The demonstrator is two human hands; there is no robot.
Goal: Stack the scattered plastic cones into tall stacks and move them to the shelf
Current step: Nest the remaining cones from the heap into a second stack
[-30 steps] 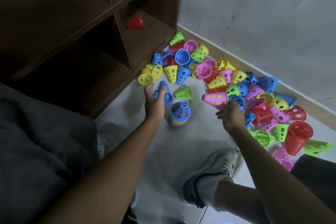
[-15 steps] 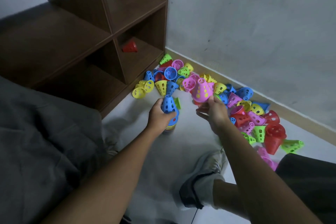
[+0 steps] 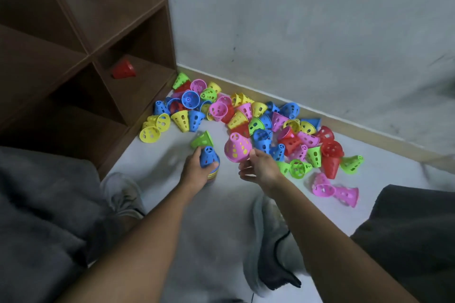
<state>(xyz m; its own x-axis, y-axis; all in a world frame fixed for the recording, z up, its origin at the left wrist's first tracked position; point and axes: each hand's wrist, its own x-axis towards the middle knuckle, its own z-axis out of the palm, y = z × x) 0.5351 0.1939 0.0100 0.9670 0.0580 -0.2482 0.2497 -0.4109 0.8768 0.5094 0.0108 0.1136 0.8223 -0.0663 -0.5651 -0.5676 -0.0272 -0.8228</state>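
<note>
Here the left hand [image 3: 197,171] has its fingers curled round a short stack [image 3: 209,163] topped by a blue cone, standing on the floor [image 3: 221,216]. The right hand [image 3: 258,170] pinches a pink cone [image 3: 237,147] by its rim, just beside the stack. Beyond the stack lies the scattered pile of cones [image 3: 258,125]; a red cone [image 3: 123,70] sits on the shelf [image 3: 138,86] further off.
</note>
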